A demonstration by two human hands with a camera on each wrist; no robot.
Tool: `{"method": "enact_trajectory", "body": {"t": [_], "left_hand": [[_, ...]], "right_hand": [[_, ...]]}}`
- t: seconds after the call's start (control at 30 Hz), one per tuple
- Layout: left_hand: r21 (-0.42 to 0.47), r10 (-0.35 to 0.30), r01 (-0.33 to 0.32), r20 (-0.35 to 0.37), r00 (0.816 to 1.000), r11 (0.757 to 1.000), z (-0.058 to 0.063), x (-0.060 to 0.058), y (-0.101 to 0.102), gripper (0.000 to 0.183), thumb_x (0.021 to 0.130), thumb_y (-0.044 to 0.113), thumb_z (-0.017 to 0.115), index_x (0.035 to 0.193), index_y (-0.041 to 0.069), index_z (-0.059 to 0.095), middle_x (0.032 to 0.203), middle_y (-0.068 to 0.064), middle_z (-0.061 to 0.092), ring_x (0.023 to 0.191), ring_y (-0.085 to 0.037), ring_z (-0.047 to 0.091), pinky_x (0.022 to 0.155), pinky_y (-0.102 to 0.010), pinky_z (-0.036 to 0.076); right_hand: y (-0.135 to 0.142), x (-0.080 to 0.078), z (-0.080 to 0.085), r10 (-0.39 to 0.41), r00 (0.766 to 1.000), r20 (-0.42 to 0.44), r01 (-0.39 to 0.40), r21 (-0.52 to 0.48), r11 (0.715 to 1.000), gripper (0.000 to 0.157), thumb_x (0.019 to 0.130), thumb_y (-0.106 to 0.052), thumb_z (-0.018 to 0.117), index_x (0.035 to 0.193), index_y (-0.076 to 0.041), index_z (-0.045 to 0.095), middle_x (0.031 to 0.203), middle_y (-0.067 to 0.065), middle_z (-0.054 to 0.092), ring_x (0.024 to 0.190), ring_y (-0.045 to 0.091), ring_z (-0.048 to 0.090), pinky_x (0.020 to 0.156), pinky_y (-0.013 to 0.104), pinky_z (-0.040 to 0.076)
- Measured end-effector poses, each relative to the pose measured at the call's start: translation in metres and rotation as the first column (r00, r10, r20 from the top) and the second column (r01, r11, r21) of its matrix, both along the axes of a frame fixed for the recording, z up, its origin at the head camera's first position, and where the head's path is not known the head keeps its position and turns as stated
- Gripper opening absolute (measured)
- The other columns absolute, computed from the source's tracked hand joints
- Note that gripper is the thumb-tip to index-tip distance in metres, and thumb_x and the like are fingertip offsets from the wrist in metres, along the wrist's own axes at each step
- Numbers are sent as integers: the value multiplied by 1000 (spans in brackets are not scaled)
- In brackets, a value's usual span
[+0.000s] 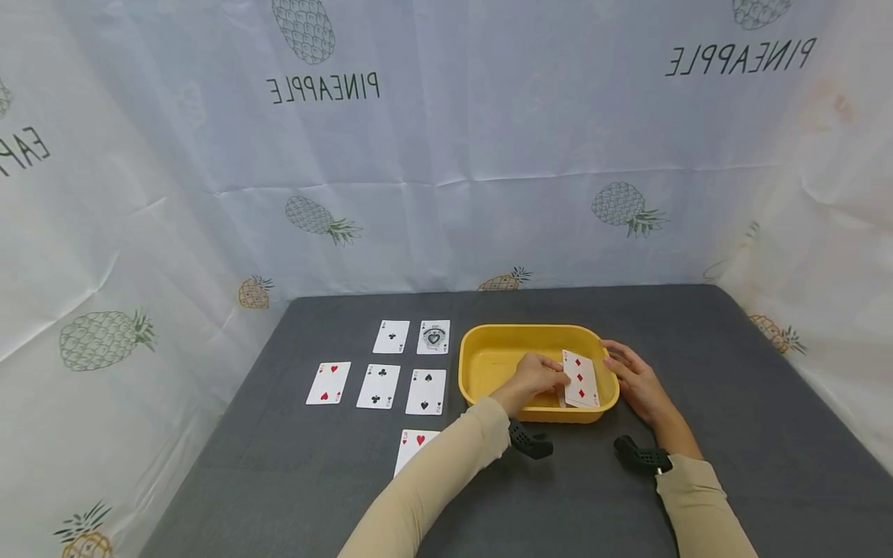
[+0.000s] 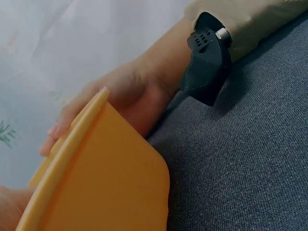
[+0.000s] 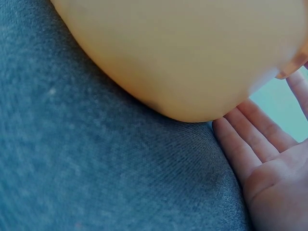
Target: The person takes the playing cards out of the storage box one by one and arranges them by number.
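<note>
My left hand (image 1: 536,377) reaches over the near rim of a yellow plastic tub (image 1: 481,364) and pinches the edge of a playing card, the three of diamonds (image 1: 580,381), tilted inside it. A sliver of another card shows beside its lower edge. Part of the left hand (image 2: 13,207) appears at the corner of the left wrist view; its fingertips are hidden there. My right hand (image 1: 638,384) rests against the tub's right end, fingers (image 3: 250,137) extended along the outside wall and thumb near the rim.
Left of the tub lie face-up cards: ace of clubs (image 1: 391,337), ace of spades (image 1: 433,338), two of hearts (image 1: 328,384), two of clubs (image 1: 378,387) and two of spades (image 1: 425,392). The three of hearts (image 1: 413,448) is partly behind the left sleeve. A pineapple-print curtain (image 1: 446,232) surrounds the dark table.
</note>
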State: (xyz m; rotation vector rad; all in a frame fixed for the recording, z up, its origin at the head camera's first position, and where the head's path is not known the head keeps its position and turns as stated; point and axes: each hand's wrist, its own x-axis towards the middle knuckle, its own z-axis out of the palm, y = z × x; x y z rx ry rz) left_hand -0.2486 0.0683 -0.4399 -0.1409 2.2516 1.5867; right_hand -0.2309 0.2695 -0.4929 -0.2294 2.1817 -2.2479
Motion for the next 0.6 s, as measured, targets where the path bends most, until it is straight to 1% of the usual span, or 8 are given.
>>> {"method": "enact_trajectory", "body": {"t": [0.1, 0.23, 0.33, 0.47, 0.6], "left_hand": [[-13, -14, 14, -16, 1000, 1000, -1, 0, 0, 12, 79, 8, 75, 87, 2, 68, 87, -7, 67, 67, -13, 58, 66, -23, 57], [-40, -13, 12, -35, 999, 999, -2, 1, -2, 10, 83, 8, 72, 80, 1, 67, 74, -7, 66, 57, -12, 57, 59, -20, 56], [-47, -4, 3, -20, 1000, 999, 0, 2, -5, 10, 83, 7, 72, 76, 1, 68, 69, -7, 66, 53, -11, 56, 58, -20, 57], [-39, -17, 17, -6, 1000, 999, 5, 2, -12, 6, 82, 5, 72, 80, 1, 68, 71, -8, 68, 51, -11, 55, 58, -22, 58], [-78, -24, 21, -26, 999, 997, 10, 2, -18, 8, 81, 5, 73, 85, 2, 67, 77, -9, 68, 53, -12, 57, 58, -21, 57]], "right_hand": [[0, 0, 0, -4, 1000, 2, 4, 0, 1000, 28, 100, -18, 50, 126, -28, 52, 110, -24, 60, 96, -8, 61, 77, 11, 54], [0, 0, 0, -6, 1000, 5, 6, -4, 1000, 28, 100, -18, 50, 127, -27, 52, 110, -24, 60, 96, -8, 61, 77, 12, 54], [1, 1, -1, -7, 1000, 8, 7, 5, 1000, 29, 101, -18, 50, 128, -26, 51, 110, -24, 59, 97, -8, 61, 77, 11, 54], [1, 2, -1, -8, 1000, 10, 8, 16, 1000, 30, 101, -18, 50, 130, -24, 50, 110, -24, 58, 97, -8, 60, 78, 11, 54], [1, 2, 0, 2, 1000, 6, -2, 4, 1000, 30, 101, -17, 50, 130, -24, 50, 110, -24, 60, 97, -7, 61, 78, 11, 54]]}}
